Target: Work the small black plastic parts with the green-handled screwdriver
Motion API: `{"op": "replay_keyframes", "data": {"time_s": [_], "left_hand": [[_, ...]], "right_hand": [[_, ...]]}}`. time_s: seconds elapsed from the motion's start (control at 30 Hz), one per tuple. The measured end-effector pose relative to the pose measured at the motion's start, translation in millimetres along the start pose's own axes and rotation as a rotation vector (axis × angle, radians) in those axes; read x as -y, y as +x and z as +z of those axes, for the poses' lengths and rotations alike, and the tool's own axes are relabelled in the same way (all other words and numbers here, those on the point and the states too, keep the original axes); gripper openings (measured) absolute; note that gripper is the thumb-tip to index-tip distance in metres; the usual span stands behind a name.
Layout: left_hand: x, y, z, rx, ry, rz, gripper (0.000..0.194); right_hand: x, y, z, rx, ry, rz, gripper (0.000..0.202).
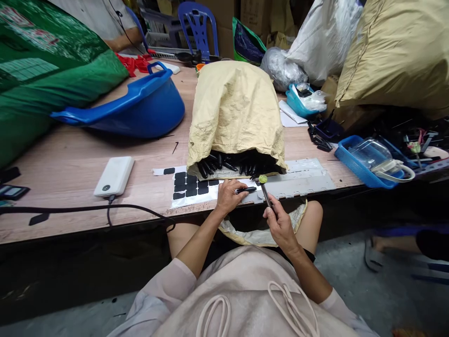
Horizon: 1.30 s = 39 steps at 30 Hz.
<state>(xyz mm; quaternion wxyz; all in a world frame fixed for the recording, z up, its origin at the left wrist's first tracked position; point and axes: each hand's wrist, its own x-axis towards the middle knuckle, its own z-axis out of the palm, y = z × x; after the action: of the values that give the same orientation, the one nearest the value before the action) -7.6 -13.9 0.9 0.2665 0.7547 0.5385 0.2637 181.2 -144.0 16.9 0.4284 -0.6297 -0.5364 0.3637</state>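
My left hand [227, 195] is closed on a slim black pen-like piece [246, 190] lying low over the grey board. In my right hand [280, 224] is a small hammer [265, 193], gripped by its dark handle, its yellow-green head raised beside the black piece's tip. Just beyond both hands, a tan sack [240, 107] lies with its mouth towards me, and many similar black pieces [224, 161] fill the opening. A sheet of black rounded-square stickers [191, 185] lies left of my left hand. Under the hands and to the right runs the grey board [305, 180].
A blue basin [140, 107] and a white power bank [114, 177] with a cable stand on the left. On the right are a blue tray [365, 164] and a teal basket [303, 100]. Big sacks [396, 51] crowd the back. Another person's arm [124, 40] shows at far left.
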Motion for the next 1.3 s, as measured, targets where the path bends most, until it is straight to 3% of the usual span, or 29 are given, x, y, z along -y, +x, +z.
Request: {"op": "replay_keyframes", "data": {"time_s": [0.33, 0.57, 0.73, 0.9, 1.07, 1.17, 1.3], "left_hand": [[-2.8, -0.2, 0.5, -0.018, -0.027, -0.014, 0.016], [-1.4, 1.9, 2.2, -0.017, -0.046, -0.029, 0.016], [-1.6, 1.7, 0.9, 0.0, -0.054, -0.03, 0.017], [-3.4, 1.2, 0.5, -0.006, -0.052, -0.056, 0.014], [-1.8, -0.3, 2.0, -0.008, -0.049, -0.021, 0.013], [-0.8, -1.2, 2.8, -0.009, -0.022, 0.005, 0.016], [-0.8, -1.9, 2.9, 0.006, 0.011, 0.018, 0.019]], "right_hand": [[10.1, -2.4, -0.5, -0.061, -0.117, -0.074, 0.051], [9.6, 1.1, 3.1, 0.009, -0.136, -0.015, 0.05], [17.9, -1.1, 8.0, 0.007, -0.114, -0.07, 0.05], [11.4, -1.9, 11.5, 0.086, -0.109, 0.008, 0.051], [-3.2, 8.8, -8.3, -0.049, -0.157, 0.0, 0.05], [-14.0, 18.1, -29.4, -0.186, -0.33, -0.073, 0.048], [-27.9, 24.7, -46.9, -0.253, -0.585, -0.011, 0.048]]}}
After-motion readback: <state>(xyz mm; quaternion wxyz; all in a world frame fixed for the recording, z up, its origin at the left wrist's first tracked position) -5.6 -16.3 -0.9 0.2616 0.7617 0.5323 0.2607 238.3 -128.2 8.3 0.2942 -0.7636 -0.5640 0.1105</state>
